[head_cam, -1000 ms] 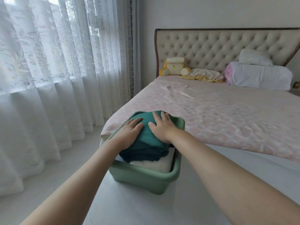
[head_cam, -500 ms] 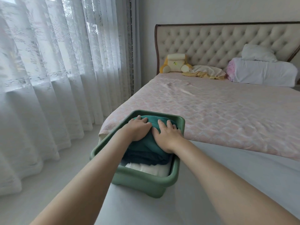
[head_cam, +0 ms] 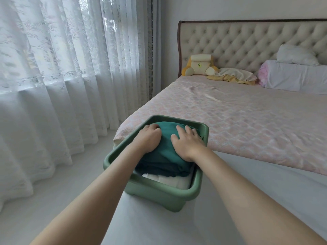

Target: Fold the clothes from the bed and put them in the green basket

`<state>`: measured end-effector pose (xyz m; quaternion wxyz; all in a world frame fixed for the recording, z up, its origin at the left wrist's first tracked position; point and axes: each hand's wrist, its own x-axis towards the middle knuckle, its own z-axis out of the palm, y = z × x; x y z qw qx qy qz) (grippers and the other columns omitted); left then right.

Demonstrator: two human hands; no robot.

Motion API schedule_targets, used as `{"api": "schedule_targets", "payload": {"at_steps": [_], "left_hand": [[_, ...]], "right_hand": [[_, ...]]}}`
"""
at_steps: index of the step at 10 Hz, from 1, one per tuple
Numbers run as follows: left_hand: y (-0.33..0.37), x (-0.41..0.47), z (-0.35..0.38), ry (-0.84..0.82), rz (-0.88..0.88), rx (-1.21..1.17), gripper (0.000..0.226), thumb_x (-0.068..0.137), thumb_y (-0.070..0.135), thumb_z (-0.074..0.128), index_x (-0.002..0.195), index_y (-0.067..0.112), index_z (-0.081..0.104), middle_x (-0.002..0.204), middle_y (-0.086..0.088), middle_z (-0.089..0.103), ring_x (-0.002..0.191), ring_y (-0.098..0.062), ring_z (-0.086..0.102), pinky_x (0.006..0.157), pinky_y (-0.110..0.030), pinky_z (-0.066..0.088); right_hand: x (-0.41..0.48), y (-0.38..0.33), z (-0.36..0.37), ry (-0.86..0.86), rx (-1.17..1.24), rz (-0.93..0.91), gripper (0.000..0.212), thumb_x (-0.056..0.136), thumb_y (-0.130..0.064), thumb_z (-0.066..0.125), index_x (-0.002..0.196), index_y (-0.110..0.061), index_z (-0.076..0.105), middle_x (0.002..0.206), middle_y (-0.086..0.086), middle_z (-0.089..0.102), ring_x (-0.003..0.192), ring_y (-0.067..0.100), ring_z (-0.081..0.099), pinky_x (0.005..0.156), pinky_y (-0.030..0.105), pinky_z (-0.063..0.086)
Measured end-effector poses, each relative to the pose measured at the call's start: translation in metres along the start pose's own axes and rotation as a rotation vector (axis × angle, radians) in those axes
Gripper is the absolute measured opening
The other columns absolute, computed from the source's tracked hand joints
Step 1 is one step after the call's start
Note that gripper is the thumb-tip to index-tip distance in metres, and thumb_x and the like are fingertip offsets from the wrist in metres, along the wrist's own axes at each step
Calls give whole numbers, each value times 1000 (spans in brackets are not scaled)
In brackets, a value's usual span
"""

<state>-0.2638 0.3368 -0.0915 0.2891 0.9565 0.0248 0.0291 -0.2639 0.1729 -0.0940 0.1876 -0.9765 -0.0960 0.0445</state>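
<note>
My hands in the green basket (head_cam: 159, 193).
Right hand (head_cam: 187, 144) presses the teal garment (head_cam: 166, 138), fingers straight — left hand (head_cam: 149, 138) curls over its far edge.

Soft, bright daylight pours through the sheer lace curtains (head_cam: 53, 76) on the left, and the upper panes wash out to near white. Shadows are faint and diffuse, the deepest being a dim band inside the green basket (head_cam: 159, 193) beneath the folded teal cloth (head_cam: 164, 152). The wide-angle lens bows the headboard (head_cam: 247, 43) and stretches the frame's near corners, which look slightly soft.
</note>
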Motion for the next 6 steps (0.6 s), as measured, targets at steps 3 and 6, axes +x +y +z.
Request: {"api": "schedule_targets", "payload": {"at_steps": [3, 6], "left_hand": [[4, -4, -2, -91, 12, 76, 56, 102, 29, 18, 156, 16, 25, 164, -6, 19, 151, -20, 17, 122, -38, 15], [30, -49, -36, 74, 51, -124, 50, 104, 35, 32, 153, 25, 34, 157, 1, 35, 143, -21, 32, 106, -29, 26]], "right_hand": [[-2, 3, 4, 18, -34, 14, 66, 101, -53, 17, 161, -30, 5, 169, 4, -2, 155, 29, -4, 125, 49, 3], [-17, 4, -30, 100, 322, -104, 65, 103, -60, 18, 160, -30, 15, 169, -2, 7, 155, 17, 0, 125, 45, 3]]}}
